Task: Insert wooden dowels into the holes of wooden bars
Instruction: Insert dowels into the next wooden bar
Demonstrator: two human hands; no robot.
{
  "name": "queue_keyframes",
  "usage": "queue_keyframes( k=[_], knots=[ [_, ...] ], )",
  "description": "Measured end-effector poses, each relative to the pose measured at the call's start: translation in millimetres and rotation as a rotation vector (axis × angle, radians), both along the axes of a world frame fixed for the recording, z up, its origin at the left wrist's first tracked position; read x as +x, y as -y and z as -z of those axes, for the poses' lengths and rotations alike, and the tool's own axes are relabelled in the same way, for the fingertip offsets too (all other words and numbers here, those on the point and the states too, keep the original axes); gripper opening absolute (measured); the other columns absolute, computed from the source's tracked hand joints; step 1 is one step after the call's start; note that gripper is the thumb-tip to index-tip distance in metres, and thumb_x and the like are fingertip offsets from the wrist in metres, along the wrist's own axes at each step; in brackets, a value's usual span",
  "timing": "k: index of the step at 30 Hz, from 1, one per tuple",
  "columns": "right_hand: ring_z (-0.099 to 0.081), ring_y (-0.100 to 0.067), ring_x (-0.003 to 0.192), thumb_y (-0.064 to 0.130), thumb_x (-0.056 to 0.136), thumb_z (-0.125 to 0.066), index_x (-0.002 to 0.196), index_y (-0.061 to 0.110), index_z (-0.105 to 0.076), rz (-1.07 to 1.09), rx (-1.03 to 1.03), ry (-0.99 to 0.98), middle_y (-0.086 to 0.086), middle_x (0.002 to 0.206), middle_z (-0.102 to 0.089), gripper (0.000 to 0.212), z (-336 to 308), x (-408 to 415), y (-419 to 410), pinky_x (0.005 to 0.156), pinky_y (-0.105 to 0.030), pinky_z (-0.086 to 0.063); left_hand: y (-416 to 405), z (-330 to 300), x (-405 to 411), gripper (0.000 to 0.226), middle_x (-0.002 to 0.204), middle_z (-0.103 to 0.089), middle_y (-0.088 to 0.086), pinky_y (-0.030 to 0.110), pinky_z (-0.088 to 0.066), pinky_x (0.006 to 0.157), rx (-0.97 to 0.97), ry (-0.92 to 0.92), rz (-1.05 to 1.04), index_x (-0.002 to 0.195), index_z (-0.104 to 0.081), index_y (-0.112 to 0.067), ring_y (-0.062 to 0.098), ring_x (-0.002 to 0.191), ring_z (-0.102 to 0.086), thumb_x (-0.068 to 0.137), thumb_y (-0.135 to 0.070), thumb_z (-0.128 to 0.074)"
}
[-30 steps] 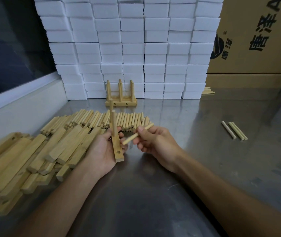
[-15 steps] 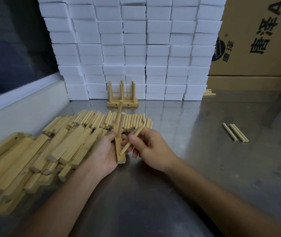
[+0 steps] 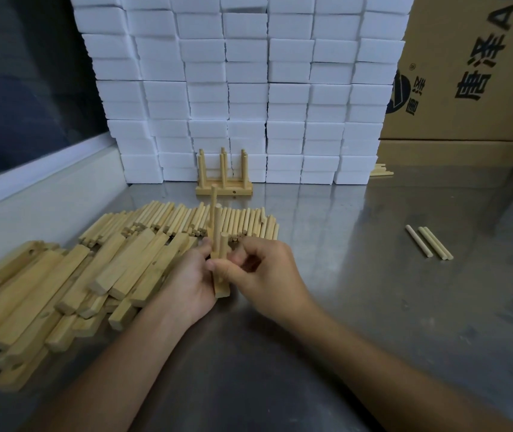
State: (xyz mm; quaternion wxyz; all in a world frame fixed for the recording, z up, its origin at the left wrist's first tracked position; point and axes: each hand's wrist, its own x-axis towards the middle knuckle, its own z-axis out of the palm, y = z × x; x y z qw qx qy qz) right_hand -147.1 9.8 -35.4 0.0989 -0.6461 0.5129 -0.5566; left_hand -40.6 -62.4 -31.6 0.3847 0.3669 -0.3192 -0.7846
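Left hand (image 3: 191, 283) grips a wooden bar (image 3: 221, 286) from its left side, fingers curled round it, bar's near end resting on the steel table (image 3: 373, 307). Three dowels stand up from the bar: two tall ones behind (image 3: 214, 219), and a nearer one (image 3: 223, 254) which the right hand (image 3: 267, 277) pinches low down between thumb and curled fingers, upright, lower end at the bar; how deep it sits in the hole is hidden by the fingers. Left of the hands: loose pile of wooden bars (image 3: 62, 291), some with holes visible, stacked crosswise and touching the left hand's back. Behind the hands: row of loose dowels (image 3: 186, 219) lying side by side on the table. Further back, a finished assembly (image 3: 224, 179), bars with upright dowels, sits just in front of a wall of white foam blocks (image 3: 242, 88). Three spare dowels (image 3: 429, 243) lie well apart to the right, one slightly separate from the touching pair. A few more dowels (image 3: 381, 171) lie at the base of the foam wall on the right. Cardboard box (image 3: 467, 73) with printed characters at top right.
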Motion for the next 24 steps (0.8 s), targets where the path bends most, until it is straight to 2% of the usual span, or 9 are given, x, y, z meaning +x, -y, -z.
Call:
queue_keyframes(
  k=[2, 4, 5, 8, 12, 16, 20, 22, 24],
  knots=[
    [-0.053, -0.007, 0.059, 0.016, 0.082, -0.078, 0.061, 0.010, -0.055, 0.072, -0.047, -0.041, 0.008, 0.063, -0.056, 0.032, 7.9, 7.3, -0.4, 0.056, -0.028, -0.047, 1.5, 1.1, -0.3, 0.031, 0.088, -0.072, 0.013, 0.037, -0.059, 0.059, 0.006, 0.019, -0.015, 0.115, -0.063, -0.010, 0.024, 0.078, -0.074, 0.106, -0.029, -0.041],
    [-0.056, -0.008, 0.061, 0.020, 0.081, -0.078, 0.066, 0.011, -0.058, 0.110, -0.044, -0.049, 0.006, 0.065, -0.060, 0.026, 11.3, 12.8, 0.1, 0.058, -0.032, -0.050, 3.6, 2.9, -0.5, 0.027, 0.090, -0.067, 0.012, 0.036, -0.057, 0.062, 0.013, 0.019, -0.020, 0.108, -0.064, -0.009, 0.023, 0.082, -0.070, 0.105, -0.026, -0.044],
    [-0.058, -0.008, 0.063, 0.023, 0.080, -0.079, 0.071, 0.013, -0.060, 0.114, -0.024, -0.029, 0.007, 0.067, -0.062, 0.023, 11.7, 14.0, 0.3, 0.059, -0.029, -0.051, 4.6, 3.9, -0.4, 0.026, 0.091, -0.065, 0.012, 0.037, -0.057, 0.063, 0.017, 0.010, -0.020, 0.107, -0.062, -0.007, 0.024, 0.083, -0.068, 0.105, -0.025, -0.043],
    [-0.062, -0.005, 0.070, 0.023, 0.081, -0.079, 0.089, 0.015, -0.062, 0.054, 0.015, 0.058, 0.008, 0.076, -0.066, 0.020, 10.4, 13.0, -0.3, 0.063, -0.021, -0.053, 5.4, 3.9, 1.0, 0.030, 0.079, -0.071, 0.018, 0.033, -0.058, 0.054, 0.025, -0.024, 0.018, 0.107, -0.061, -0.002, 0.028, 0.072, -0.073, 0.106, -0.023, -0.039],
    [-0.060, -0.007, 0.071, 0.016, 0.087, -0.071, 0.086, 0.009, -0.071, 0.043, -0.023, -0.090, 0.003, 0.077, -0.068, 0.007, 6.0, 9.5, -1.9, 0.063, -0.024, -0.049, 3.8, 1.2, 1.0, 0.027, 0.068, -0.068, 0.014, 0.028, -0.055, 0.047, -0.001, -0.009, 0.036, 0.096, -0.060, -0.004, 0.023, 0.061, -0.071, 0.106, -0.022, -0.044],
    [-0.060, -0.012, 0.073, 0.009, 0.088, -0.066, 0.086, 0.006, -0.071, -0.005, 0.001, -0.148, -0.002, 0.077, -0.068, 0.006, 2.0, 7.3, -1.5, 0.066, -0.032, -0.049, 4.0, 0.8, 1.1, 0.024, 0.079, -0.063, 0.012, 0.026, -0.054, 0.048, -0.021, 0.013, 0.031, 0.103, -0.060, -0.006, 0.022, 0.069, -0.066, 0.106, -0.024, -0.044],
    [-0.065, -0.007, 0.075, 0.017, 0.086, -0.074, 0.090, 0.010, -0.074, -0.012, 0.016, -0.064, 0.002, 0.082, -0.071, 0.008, 3.5, 4.2, -1.0, 0.069, -0.025, -0.054, 1.4, 0.2, 0.8, 0.027, 0.072, -0.070, 0.018, 0.031, -0.056, 0.049, 0.007, -0.013, 0.033, 0.104, -0.061, -0.003, 0.027, 0.066, -0.073, 0.106, -0.023, -0.043],
    [-0.066, -0.004, 0.073, 0.020, 0.083, -0.078, 0.085, 0.011, -0.074, 0.012, 0.007, -0.002, 0.005, 0.078, -0.071, 0.010, 4.6, 4.8, -1.0, 0.067, -0.019, -0.054, 0.5, 1.1, -0.2, 0.030, 0.072, -0.072, 0.019, 0.033, -0.057, 0.049, -0.002, -0.019, 0.033, 0.102, -0.062, -0.002, 0.028, 0.066, -0.074, 0.106, -0.023, -0.041],
    [-0.065, -0.004, 0.070, 0.021, 0.082, -0.078, 0.082, 0.012, -0.072, 0.023, 0.009, 0.008, 0.006, 0.076, -0.070, 0.011, 5.4, 7.3, -0.9, 0.064, -0.018, -0.053, -0.7, 1.2, -0.7, 0.031, 0.070, -0.072, 0.018, 0.032, -0.056, 0.047, -0.005, -0.021, 0.025, 0.101, -0.063, -0.003, 0.026, 0.064, -0.074, 0.106, -0.023, -0.040]
  ],
)
